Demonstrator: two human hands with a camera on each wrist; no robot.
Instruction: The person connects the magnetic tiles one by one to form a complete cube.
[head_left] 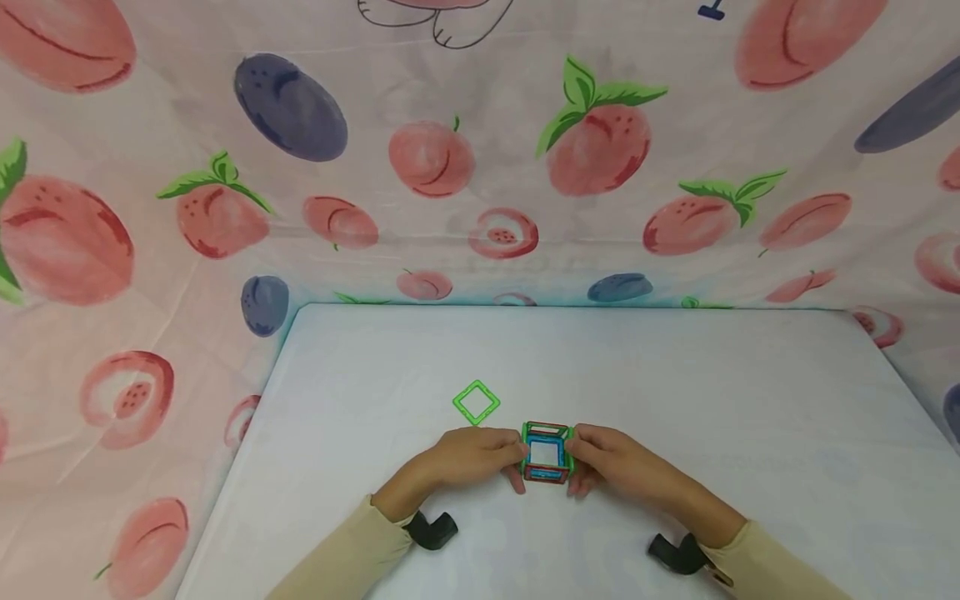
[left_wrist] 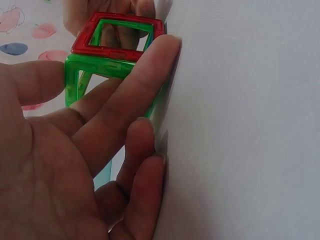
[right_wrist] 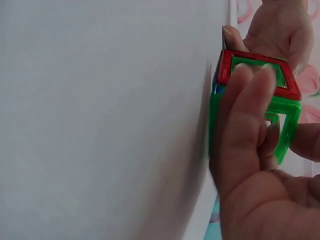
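Note:
Between both hands, low on the white table, is a small box of square magnetic tiles (head_left: pixel 547 474) with red, green and blue frames. My left hand (head_left: pixel 476 456) grips its left side, thumb at the upper edge and fingers along the green wall. From the opposite side my right hand (head_left: pixel 618 461) holds the box the same way. In the left wrist view a red tile (left_wrist: pixel 82 46) faces me, joined to a green tile (left_wrist: pixel 71 75). The right wrist view has the red tile (right_wrist: pixel 292 91) partly covered by fingers. A loose green square tile (head_left: pixel 491 408) lies beyond the left hand.
The white table (head_left: pixel 675 375) reaches back to a hanging cloth (head_left: pixel 510 150) printed with peaches and dark blue fruit, which also runs along the left and right sides. Black wrist mounts (head_left: pixel 432 531) sit at both cuffs, close above the tabletop.

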